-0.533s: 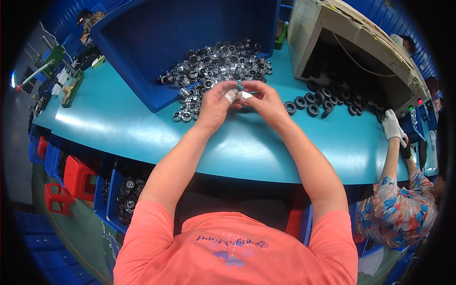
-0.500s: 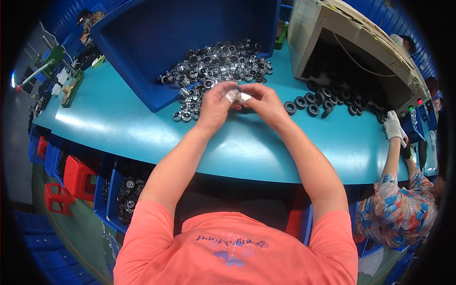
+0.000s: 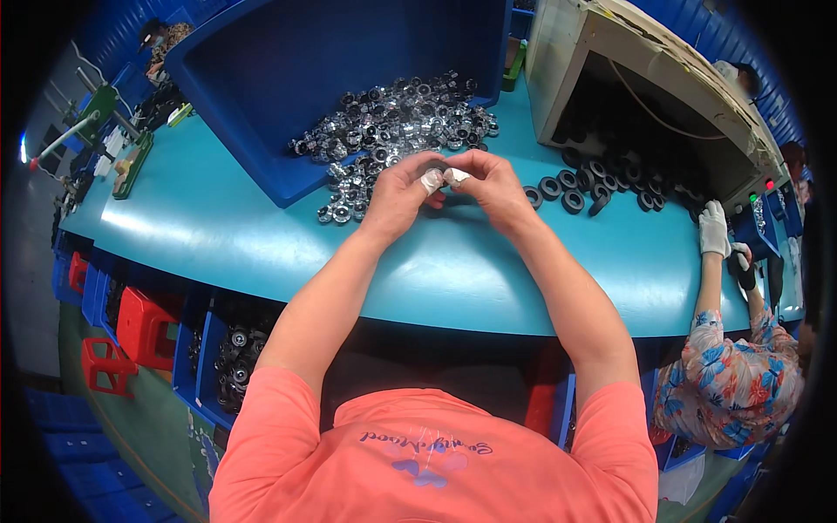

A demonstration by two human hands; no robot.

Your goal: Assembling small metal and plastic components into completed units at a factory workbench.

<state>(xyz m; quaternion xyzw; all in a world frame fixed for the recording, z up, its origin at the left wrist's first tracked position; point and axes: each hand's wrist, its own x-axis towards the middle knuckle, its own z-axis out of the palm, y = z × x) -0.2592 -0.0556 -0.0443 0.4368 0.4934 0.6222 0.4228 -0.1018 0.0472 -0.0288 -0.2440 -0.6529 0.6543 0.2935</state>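
Observation:
My left hand point(image 3: 395, 199) and my right hand point(image 3: 497, 188) meet above the turquoise table, both closed around a small black rubber ring point(image 3: 434, 164). White wrapping covers both thumb tips, which press at the near side of the ring. Whether a clear wheel hub sits inside the ring is hidden by my fingers. Just beyond my hands lies a heap of clear and black wheel hubs point(image 3: 397, 122), spilling from a tipped blue bin point(image 3: 235, 105). More black rubber rings point(image 3: 573, 201) are scattered right of my right hand.
A pale open-fronted box point(image 3: 558, 78) with black rings inside stands at the far right. A co-worker's white-gloved hand point(image 3: 713, 228) rests near its corner. At the left are a green hand press point(image 3: 103, 109) and a red stool point(image 3: 144, 327). Blue crates point(image 3: 205, 370) sit under the table point(image 3: 261, 253).
My hands stay together on the ring, with the thumbs shifted slightly and more of its dark edge showing. At the right, the co-worker's gloved hands have moved apart.

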